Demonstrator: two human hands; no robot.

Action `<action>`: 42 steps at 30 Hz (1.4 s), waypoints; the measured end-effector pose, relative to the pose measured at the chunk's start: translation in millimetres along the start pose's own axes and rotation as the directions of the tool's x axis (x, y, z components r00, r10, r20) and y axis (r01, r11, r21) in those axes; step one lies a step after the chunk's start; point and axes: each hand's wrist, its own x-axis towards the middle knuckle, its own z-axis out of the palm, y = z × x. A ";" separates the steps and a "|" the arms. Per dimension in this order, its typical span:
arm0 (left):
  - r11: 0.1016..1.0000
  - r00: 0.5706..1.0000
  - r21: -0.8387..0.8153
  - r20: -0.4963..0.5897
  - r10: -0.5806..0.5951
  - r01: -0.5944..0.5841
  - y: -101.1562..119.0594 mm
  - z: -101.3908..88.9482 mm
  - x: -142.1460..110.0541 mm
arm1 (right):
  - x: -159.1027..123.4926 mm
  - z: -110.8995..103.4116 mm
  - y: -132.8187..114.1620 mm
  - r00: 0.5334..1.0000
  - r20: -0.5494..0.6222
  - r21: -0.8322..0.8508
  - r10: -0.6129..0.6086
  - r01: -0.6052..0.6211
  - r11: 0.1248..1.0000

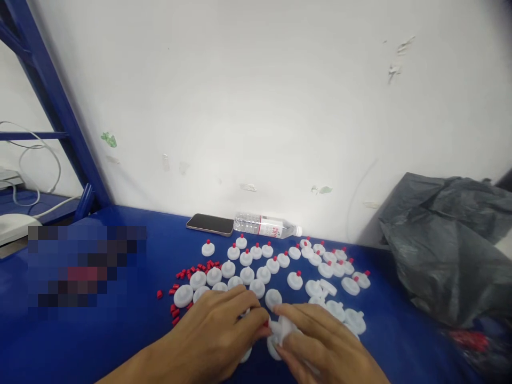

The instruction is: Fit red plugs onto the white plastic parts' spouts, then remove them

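Two bare hands meet over a blue bench (132,240), nearer the wearer than the clear bottle (266,225), the right hand's (324,341) grip closed around a white disc (285,328), the left's (224,328) pinching a small red cap (265,324) beside its stem. Red-tipped white discs (295,280) spread in front of the bottle; a phone (210,224) lies at its left end.

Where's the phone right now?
In the head view, the phone lies on the blue table by the wall, just left of the bottle lying on its side.
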 end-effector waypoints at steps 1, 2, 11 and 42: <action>1.000 1.000 0.021 0.013 -0.010 0.009 -3.9 -0.5 -0.4 | -0.5 -1.6 3.6 1.000 0.018 -0.007 -0.004 0.004 1.000; 0.999 1.000 0.037 0.014 -0.024 0.023 -9.4 -1.8 -1.1 | -1.2 -4.0 7.8 0.999 0.037 -0.018 0.006 -0.006 1.000; 0.789 0.792 0.127 0.038 -0.609 0.601 -93.1 -41.4 -7.8 | 10.1 -36.2 59.0 0.937 -0.047 -0.071 0.347 -0.350 0.934; 0.689 0.551 0.264 0.442 -0.708 0.675 -109.8 -32.0 -14.9 | -1.7 -28.8 84.7 0.928 0.176 -0.166 0.328 -0.300 0.939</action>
